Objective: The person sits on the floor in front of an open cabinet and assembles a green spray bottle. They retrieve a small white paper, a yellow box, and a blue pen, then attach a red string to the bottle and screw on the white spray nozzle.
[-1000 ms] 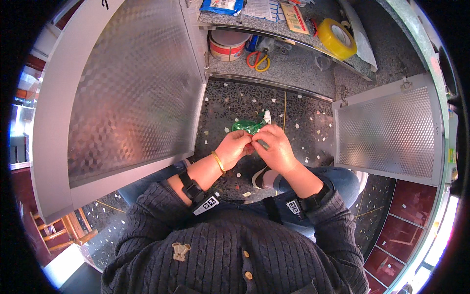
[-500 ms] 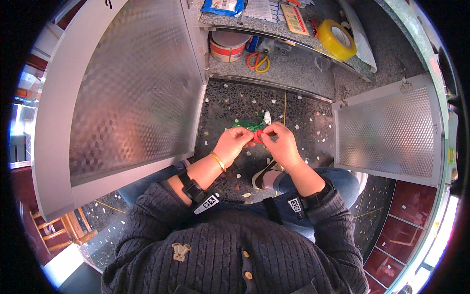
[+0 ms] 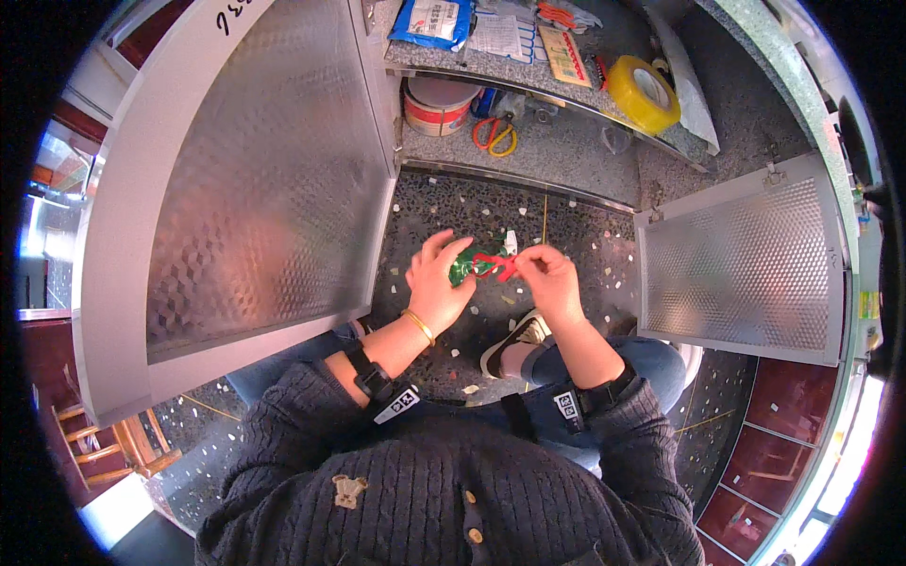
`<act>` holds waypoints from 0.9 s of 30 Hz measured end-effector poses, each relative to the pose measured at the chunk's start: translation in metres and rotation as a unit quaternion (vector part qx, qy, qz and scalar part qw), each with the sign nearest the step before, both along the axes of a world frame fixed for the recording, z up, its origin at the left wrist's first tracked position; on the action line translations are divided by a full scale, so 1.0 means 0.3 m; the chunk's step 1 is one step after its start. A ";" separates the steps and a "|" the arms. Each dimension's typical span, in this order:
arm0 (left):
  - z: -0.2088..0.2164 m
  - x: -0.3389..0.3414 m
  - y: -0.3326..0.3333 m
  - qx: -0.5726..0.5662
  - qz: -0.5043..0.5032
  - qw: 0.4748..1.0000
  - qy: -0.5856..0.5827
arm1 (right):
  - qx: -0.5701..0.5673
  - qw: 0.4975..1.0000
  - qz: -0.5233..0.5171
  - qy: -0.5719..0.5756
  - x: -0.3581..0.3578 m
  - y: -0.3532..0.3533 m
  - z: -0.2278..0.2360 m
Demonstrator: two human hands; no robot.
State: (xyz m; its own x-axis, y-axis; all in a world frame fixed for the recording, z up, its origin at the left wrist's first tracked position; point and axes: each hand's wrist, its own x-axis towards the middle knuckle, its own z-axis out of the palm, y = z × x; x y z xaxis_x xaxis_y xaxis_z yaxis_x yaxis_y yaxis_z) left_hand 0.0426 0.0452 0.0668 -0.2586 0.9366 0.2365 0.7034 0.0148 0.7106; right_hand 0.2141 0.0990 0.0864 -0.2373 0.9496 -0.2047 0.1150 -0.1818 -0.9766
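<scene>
My left hand is curled round a shiny, see-through green thing, with some fingers spread above it. Its exact kind I cannot make out, as the palm hides part of it. A looped red strip, like a ribbon or band, stretches from the green thing to my right hand. The right thumb and fingertips pinch the strip's right end. Just beyond the strip shows a small white piece; whether it is joined to the green thing is unclear.
Open cabinet doors stand at left and right. Ahead, the upper shelf bears a blue packet and a yellow tape roll. Below are a round tub and scissors. My shoe rests on speckled floor.
My hands have drawn apart from their close pinch. The red strip now extends between them, and the left hand has opened out round the green thing. The view has tilted slightly.
</scene>
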 end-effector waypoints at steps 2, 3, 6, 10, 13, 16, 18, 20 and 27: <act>0.012 -0.008 0.007 -0.004 -0.080 0.994 -0.072 | 0.050 0.991 0.082 -0.091 -0.002 -0.009 0.003; 0.013 -0.007 0.013 -0.009 -0.127 0.985 -0.114 | -0.009 0.995 0.087 -0.043 -0.010 -0.021 0.000; 0.003 0.004 0.018 -0.006 -0.217 0.944 -0.249 | -0.018 0.996 0.086 -0.027 -0.017 -0.035 0.002; -0.016 -0.004 -0.001 -0.177 -0.212 0.919 -0.281 | -0.033 0.997 0.061 -0.037 -0.018 -0.026 0.015; -0.013 -0.009 0.006 -0.115 -0.236 0.936 -0.233 | 0.012 0.986 0.130 -0.104 -0.015 -0.019 0.033; 0.008 -0.007 0.005 -0.068 -0.221 0.957 -0.175 | 0.009 0.979 0.150 -0.139 -0.012 -0.013 0.045; 0.023 -0.002 -0.001 -0.058 -0.188 0.965 -0.173 | 0.029 0.970 0.158 -0.183 -0.007 -0.011 0.043; 0.029 -0.004 0.001 -0.067 -0.193 0.963 -0.177 | 0.035 0.975 0.132 -0.177 -0.001 -0.010 0.031; 0.006 -0.016 0.008 -0.154 -0.245 0.943 -0.165 | -0.049 0.998 0.012 -0.030 0.005 -0.003 -0.031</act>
